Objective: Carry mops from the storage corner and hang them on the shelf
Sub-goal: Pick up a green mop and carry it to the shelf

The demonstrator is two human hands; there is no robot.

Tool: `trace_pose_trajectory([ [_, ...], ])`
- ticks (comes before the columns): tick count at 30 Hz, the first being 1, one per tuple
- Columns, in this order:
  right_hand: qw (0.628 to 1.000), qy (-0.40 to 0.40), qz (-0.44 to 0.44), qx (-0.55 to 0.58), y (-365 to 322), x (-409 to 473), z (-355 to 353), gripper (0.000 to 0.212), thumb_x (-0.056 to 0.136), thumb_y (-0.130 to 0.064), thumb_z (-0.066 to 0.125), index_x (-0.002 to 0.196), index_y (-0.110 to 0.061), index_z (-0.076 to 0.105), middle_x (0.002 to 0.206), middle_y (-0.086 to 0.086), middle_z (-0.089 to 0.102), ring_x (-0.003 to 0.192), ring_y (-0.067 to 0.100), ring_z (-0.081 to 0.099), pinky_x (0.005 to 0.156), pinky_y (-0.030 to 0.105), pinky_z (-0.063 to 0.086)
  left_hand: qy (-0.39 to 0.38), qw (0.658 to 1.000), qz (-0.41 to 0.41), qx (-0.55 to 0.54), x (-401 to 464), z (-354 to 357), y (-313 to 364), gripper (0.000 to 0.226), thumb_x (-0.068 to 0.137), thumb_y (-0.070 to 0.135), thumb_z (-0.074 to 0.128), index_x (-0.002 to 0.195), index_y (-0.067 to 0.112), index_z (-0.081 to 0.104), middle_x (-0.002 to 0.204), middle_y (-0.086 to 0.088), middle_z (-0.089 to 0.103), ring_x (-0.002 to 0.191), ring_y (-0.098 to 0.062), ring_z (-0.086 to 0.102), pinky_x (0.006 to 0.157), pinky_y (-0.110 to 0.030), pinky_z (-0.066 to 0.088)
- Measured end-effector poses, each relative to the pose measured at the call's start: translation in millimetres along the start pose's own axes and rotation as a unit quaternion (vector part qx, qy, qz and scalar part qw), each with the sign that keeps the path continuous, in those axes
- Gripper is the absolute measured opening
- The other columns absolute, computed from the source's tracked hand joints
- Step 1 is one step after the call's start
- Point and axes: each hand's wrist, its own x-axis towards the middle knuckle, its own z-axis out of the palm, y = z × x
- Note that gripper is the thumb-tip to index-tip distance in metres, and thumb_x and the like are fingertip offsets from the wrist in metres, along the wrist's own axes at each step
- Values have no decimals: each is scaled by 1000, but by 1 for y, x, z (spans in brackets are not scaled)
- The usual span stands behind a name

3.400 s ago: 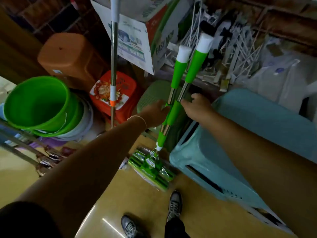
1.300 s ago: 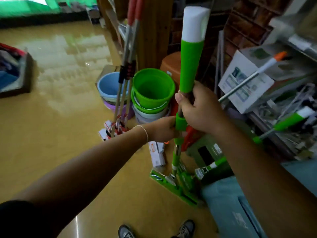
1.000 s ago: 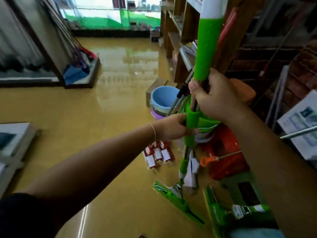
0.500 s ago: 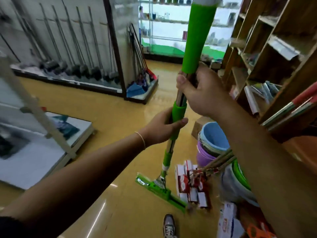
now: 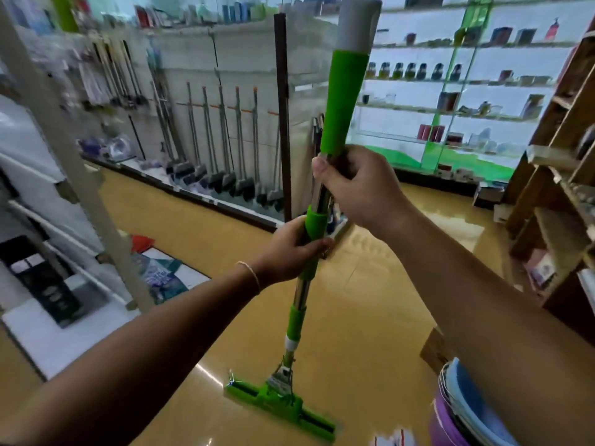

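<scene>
A green mop (image 5: 346, 101) with a grey-white top and a steel shaft stands nearly upright in front of me. Its flat green head (image 5: 280, 403) hangs just above the yellow floor. My right hand (image 5: 357, 188) grips the shaft just under the green handle. Lower down, my left hand (image 5: 289, 249) grips the green collar on the shaft. Across the aisle, a wall rack (image 5: 225, 140) holds a row of several hanging mops with dark heads.
Wooden shelves (image 5: 560, 194) run along the right. Stacked blue and purple basins (image 5: 463, 410) sit at the bottom right. A white frame post (image 5: 74, 162) and flat packages on a low white platform (image 5: 51, 336) fill the left. Glass shelves with goods (image 5: 450, 91) line the back.
My view has swung from the storage corner to the shop aisle. I lifted one green mop out of the corner, and it now travels upright in both hands toward the wall rack.
</scene>
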Motion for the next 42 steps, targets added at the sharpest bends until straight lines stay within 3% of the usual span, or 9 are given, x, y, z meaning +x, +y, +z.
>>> trace_pose_trajectory([
  [3,1000,-22,-9,19,18,40,19,20,94,-43,62,82,-26,62,69,-8,61,59,1,56,56,16,41,26,999,-22,16,34,-22,-16,27,88,29,66,110,16,57,101,-7,66,96,-21,66,90,-46,55],
  [6,998,-50,-19,26,35,77,42,18,94,-44,61,83,-29,61,74,-6,63,67,9,62,61,25,49,44,998,-33,17,66,-43,-36,27,87,28,66,108,13,57,102,-14,64,97,-27,64,88,-47,55],
  [9,998,-61,-23,26,54,114,71,19,93,-45,61,89,-27,65,79,-5,65,75,14,64,69,35,56,53,997,-43,19,95,-65,-59,22,90,23,64,109,13,57,103,-13,64,97,-24,64,85,-37,55],
  [16,999,-47,1,11,99,206,141,19,94,-42,62,92,-23,68,87,0,70,82,17,67,77,41,58,50,997,-52,20,182,-123,-120,21,90,29,64,105,16,59,101,-6,66,95,-17,65,82,-30,53],
  [23,999,-39,23,21,135,306,194,8,95,-30,64,90,-24,66,87,2,72,84,17,71,81,46,59,30,998,-45,23,275,-185,-161,21,87,32,68,99,17,59,96,-5,65,90,-17,65,81,-35,56],
  [28,999,-34,27,31,162,368,226,10,94,-31,64,94,-21,66,85,4,72,81,17,72,77,44,60,-14,998,-47,36,335,-227,-183,28,87,33,69,105,14,59,99,-5,64,95,-19,64,87,-38,55],
  [32,999,-39,13,23,189,421,253,13,94,-32,63,91,-19,64,73,-1,67,62,5,65,59,30,54,-39,997,-67,31,388,-258,-204,28,88,29,68,108,12,58,102,-4,65,96,-14,65,89,-35,55],
  [35,998,-47,11,32,216,465,275,15,94,-31,64,91,-17,66,77,4,70,68,16,68,67,38,59,-31,996,-86,18,431,-277,-228,28,88,29,68,110,15,58,104,-4,65,98,-15,65,92,-38,54],
  [42,993,-95,9,69,288,590,321,13,96,-27,62,94,-15,66,87,11,72,78,23,69,70,34,59,-7,992,-125,0,555,-328,-288,34,86,30,70,114,15,57,107,-6,65,101,-19,66,92,-43,55],
])
